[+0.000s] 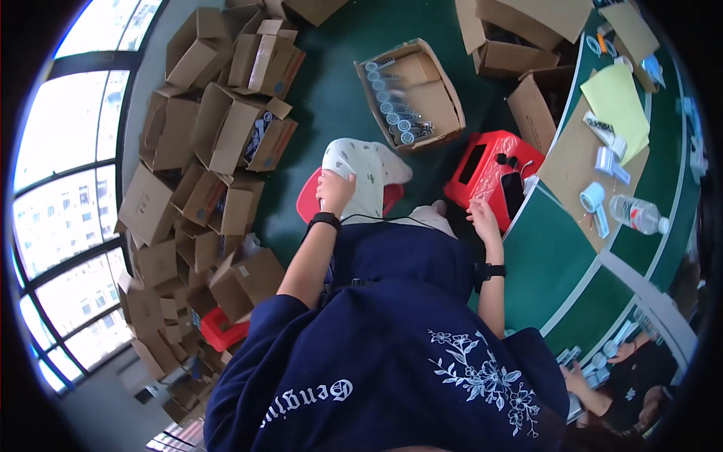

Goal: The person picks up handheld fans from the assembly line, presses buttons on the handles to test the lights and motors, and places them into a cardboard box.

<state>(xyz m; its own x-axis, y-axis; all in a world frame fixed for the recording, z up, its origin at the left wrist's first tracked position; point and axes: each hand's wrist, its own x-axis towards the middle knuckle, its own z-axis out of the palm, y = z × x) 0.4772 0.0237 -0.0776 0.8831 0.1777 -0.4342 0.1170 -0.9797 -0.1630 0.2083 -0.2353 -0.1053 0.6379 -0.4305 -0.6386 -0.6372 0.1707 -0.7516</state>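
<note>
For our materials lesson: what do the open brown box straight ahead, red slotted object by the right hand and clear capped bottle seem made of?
Open brown box: probably matt cardboard, given its dull, thin walls.
Red slotted object: likely glossy plastic, from its highlights.
Clear capped bottle: probably shiny plastic, see-through; possibly glass.

Cardboard boxes [154,209] piled beside tall windows [69,135], yellow paper [619,105], clear plastic bottle [634,214]

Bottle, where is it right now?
In the head view's right side, the bottle sits just right of the round-headed piece, well right of the right hand.
</note>
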